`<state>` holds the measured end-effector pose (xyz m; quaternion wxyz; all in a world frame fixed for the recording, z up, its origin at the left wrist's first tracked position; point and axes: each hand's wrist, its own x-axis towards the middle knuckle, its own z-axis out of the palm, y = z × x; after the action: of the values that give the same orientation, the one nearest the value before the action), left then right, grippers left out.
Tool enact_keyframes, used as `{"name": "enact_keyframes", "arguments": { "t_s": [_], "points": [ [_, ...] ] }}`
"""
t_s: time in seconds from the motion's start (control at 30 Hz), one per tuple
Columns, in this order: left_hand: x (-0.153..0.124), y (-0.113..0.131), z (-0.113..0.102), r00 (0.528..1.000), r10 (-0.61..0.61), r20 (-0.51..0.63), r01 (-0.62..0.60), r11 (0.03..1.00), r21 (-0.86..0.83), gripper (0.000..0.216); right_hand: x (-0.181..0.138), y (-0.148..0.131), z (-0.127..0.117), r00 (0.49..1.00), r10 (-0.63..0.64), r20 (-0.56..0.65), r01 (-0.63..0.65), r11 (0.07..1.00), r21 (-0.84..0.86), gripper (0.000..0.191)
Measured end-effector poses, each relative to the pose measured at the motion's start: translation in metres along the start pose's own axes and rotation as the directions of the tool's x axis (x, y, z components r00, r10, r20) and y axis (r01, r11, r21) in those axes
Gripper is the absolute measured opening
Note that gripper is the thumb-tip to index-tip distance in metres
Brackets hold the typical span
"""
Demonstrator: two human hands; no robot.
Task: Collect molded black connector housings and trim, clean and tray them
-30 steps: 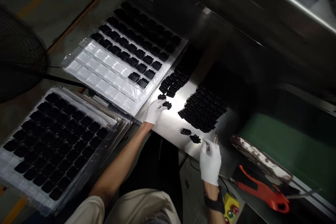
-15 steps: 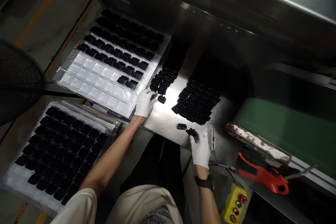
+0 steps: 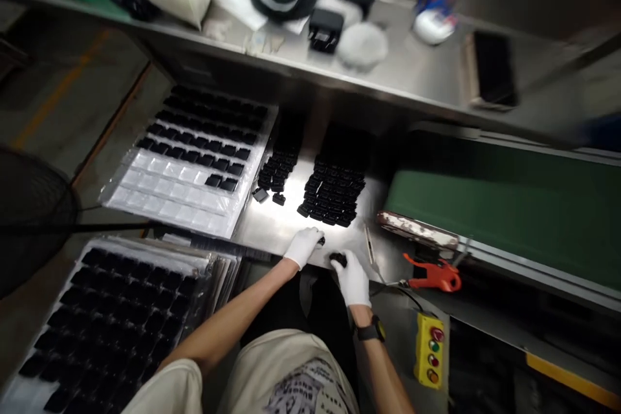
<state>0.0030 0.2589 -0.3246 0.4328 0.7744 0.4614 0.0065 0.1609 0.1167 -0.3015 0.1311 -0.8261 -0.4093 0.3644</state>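
In the head view, my white-gloved left hand point(image 3: 303, 247) is closed at the front edge of the metal table, with a small black plastic part point(image 3: 321, 242) at its fingertips. To its right my gloved right hand point(image 3: 354, 279) grips another black plastic part point(image 3: 338, 259), partly hidden by the fingers. Behind the hands lies a block of black parts in rows point(image 3: 332, 187). A narrower group of the same parts point(image 3: 279, 168) is farther left. Two loose pieces rest before that group, one a flat grey-looking piece point(image 3: 261, 195).
On the left, a clear tray point(image 3: 160, 197) is partly filled with black parts; a fuller tray point(image 3: 116, 310) lies nearer. Tweezers point(image 3: 369, 244), an orange-handled tool point(image 3: 434, 275) and a yellow button box point(image 3: 429, 350) are at right, beside a green conveyor point(image 3: 504, 207). A shelf point(image 3: 407, 71) spans the back.
My left hand has left the parts at the left and moved right, near my right hand; a flat piece now lies there. My right hand has lifted its part. The view has tilted up, showing the shelf.
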Motion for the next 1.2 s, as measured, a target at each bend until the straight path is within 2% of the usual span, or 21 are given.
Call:
{"name": "enact_keyframes", "arguments": {
  "t_s": [0.07, 0.13, 0.23, 0.3, 0.33, 0.4, 0.47, 0.5, 0.53, 0.57, 0.63, 0.7, 0.77, 0.83, 0.9, 0.97, 1.1, 1.2],
  "points": [
    [-0.004, 0.010, -0.007, 1.000, -0.013, -0.028, 0.013, 1.000, -0.008, 0.019, -0.039, 0.016, -0.014, 0.994, 0.071, -0.086, -0.058, 0.988, 0.145, 0.031],
    [-0.013, 0.025, -0.015, 0.999, -0.012, -0.053, 0.011, 1.000, -0.025, 0.021, -0.083, 0.037, -0.029, 0.972, 0.110, -0.207, -0.050, 0.961, 0.273, 0.030],
    [-0.035, 0.050, -0.021, 0.998, -0.026, -0.065, 0.021, 0.997, -0.069, 0.014, -0.151, 0.086, -0.061, 0.884, 0.175, -0.434, -0.036, 0.950, 0.309, 0.030],
    [-0.048, 0.067, -0.022, 0.995, -0.073, -0.068, 0.066, 0.993, -0.098, 0.023, -0.200, 0.140, -0.089, 0.767, 0.300, -0.567, -0.180, 0.949, 0.259, 0.032],
    [-0.054, 0.076, -0.020, 0.996, -0.078, -0.051, 0.072, 0.992, -0.106, 0.032, -0.228, 0.173, -0.103, 0.685, 0.387, -0.616, -0.293, 0.922, 0.254, 0.033],
    [-0.061, 0.102, -0.008, 0.995, -0.097, -0.030, 0.092, 0.987, -0.133, 0.050, -0.284, 0.244, -0.130, 0.493, 0.563, -0.663, -0.502, 0.807, 0.312, 0.037],
    [-0.070, 0.142, 0.021, 0.994, -0.080, 0.073, 0.095, 0.969, -0.229, 0.065, -0.336, 0.313, -0.150, 0.330, 0.683, -0.652, -0.631, 0.673, 0.386, 0.039],
    [-0.076, 0.168, 0.043, 0.988, -0.018, 0.151, 0.058, 0.962, -0.266, 0.068, -0.356, 0.343, -0.158, 0.282, 0.717, -0.637, -0.672, 0.621, 0.402, 0.039],
    [-0.084, 0.196, 0.068, 0.969, 0.073, 0.234, -0.002, 0.957, -0.289, 0.066, -0.371, 0.370, -0.165, 0.262, 0.738, -0.621, -0.702, 0.588, 0.402, 0.039],
    [-0.093, 0.227, 0.095, 0.931, 0.188, 0.312, -0.088, 0.947, -0.308, 0.060, -0.382, 0.393, -0.171, 0.267, 0.747, -0.609, -0.721, 0.574, 0.388, 0.039],
    [-0.114, 0.289, 0.151, 0.836, 0.347, 0.426, -0.211, 0.919, -0.333, 0.049, -0.390, 0.430, -0.182, 0.324, 0.738, -0.592, -0.732, 0.592, 0.336, 0.041],
    [-0.136, 0.341, 0.201, 0.763, 0.423, 0.489, -0.231, 0.885, -0.404, 0.045, -0.388, 0.455, -0.190, 0.406, 0.711, -0.574, -0.724, 0.634, 0.273, 0.043],
    [-0.157, 0.376, 0.237, 0.699, 0.452, 0.554, -0.191, 0.865, -0.464, 0.042, -0.384, 0.472, -0.198, 0.490, 0.684, -0.540, -0.707, 0.675, 0.212, 0.044],
    [-0.172, 0.394, 0.257, 0.653, 0.454, 0.606, -0.149, 0.862, -0.485, 0.041, -0.382, 0.484, -0.205, 0.567, 0.655, -0.499, -0.684, 0.712, 0.156, 0.045],
    [-0.183, 0.399, 0.263, 0.638, 0.445, 0.629, -0.137, 0.869, -0.476, 0.041, -0.380, 0.493, -0.211, 0.629, 0.626, -0.461, -0.661, 0.743, 0.108, 0.049],
    [-0.189, 0.396, 0.258, 0.650, 0.433, 0.624, -0.143, 0.877, -0.459, 0.041, -0.379, 0.499, -0.216, 0.671, 0.604, -0.430, -0.644, 0.763, 0.066, 0.052],
    [-0.196, 0.384, 0.235, 0.712, 0.390, 0.584, -0.167, 0.902, -0.399, 0.039, -0.379, 0.502, -0.219, 0.724, 0.569, -0.391, -0.618, 0.786, 0.000, 0.046],
    [-0.196, 0.378, 0.220, 0.769, 0.350, 0.536, -0.171, 0.919, -0.354, 0.042, -0.384, 0.497, -0.215, 0.738, 0.548, -0.394, -0.608, 0.793, -0.034, 0.047]
  ]
}}
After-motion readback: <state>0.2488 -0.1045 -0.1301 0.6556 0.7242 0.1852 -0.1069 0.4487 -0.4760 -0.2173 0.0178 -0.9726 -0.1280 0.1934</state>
